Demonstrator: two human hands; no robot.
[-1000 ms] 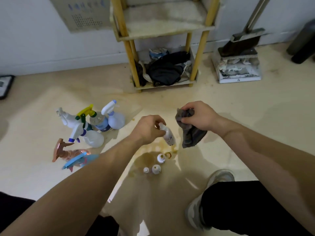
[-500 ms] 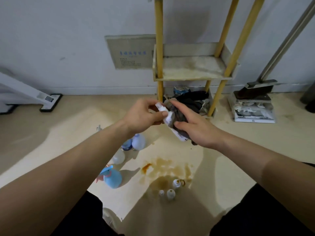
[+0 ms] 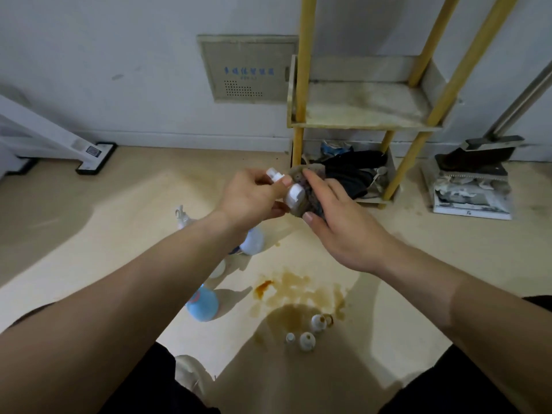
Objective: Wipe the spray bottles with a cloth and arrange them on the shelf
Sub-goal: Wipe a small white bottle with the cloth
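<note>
My left hand [image 3: 254,198] pinches a small white spray bottle [image 3: 291,191] by its top, held in mid-air in front of the shelf. My right hand [image 3: 334,222] wraps a dark grey cloth [image 3: 307,201] around the bottle's body. The yellow-posted shelf [image 3: 358,121] stands against the wall, its middle board bare and stained. Several larger spray bottles stand on the floor below my left forearm, among them a blue one [image 3: 203,306] and a pale one [image 3: 252,242]; others are partly hidden by the arm.
Three small white bottles [image 3: 307,336] stand in a brown stain on the floor. Dark clothes [image 3: 349,174] fill the shelf's bottom tier. A dustpan set on a box [image 3: 472,186] sits at the right. A white appliance base [image 3: 95,155] lies at the left wall.
My head has lifted toward the shelf. Both hands came together, raising the small bottle off the floor area, and the cloth now wraps the bottle instead of hanging beside it.
</note>
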